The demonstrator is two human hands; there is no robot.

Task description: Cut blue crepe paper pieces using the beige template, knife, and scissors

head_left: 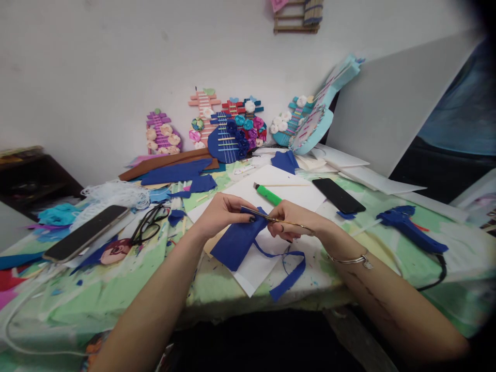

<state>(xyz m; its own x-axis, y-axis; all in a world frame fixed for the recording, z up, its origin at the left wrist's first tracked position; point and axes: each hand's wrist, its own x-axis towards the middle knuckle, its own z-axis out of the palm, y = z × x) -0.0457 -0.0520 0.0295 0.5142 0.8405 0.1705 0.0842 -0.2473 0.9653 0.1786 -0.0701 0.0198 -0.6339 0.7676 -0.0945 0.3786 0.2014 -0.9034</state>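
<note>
My left hand (pixel 225 213) pinches the upper edge of a dark blue piece of crepe paper or cloth (pixel 234 247). In my right hand (pixel 289 219) is a pair of scissors (pixel 260 214), its fingers closed round the handles. The blades point left and lie across the top of the blue piece, close to my left fingertips. A thin blue strip (pixel 290 277) curls down on the right, over white paper (pixel 252 279) and the table. Behind my right hand lies a green marker or cutter (pixel 267 195); which one I cannot tell.
A dark phone (pixel 338 195) and a blue glue gun (pixel 413 227) lie to the right. At left are another phone (pixel 87 232), glasses (pixel 149 223) and white cord (pixel 112 201). Decorated paper guitars, one dark blue (pixel 222 142), lean against the wall. Blue scraps (pixel 203 183) lie about.
</note>
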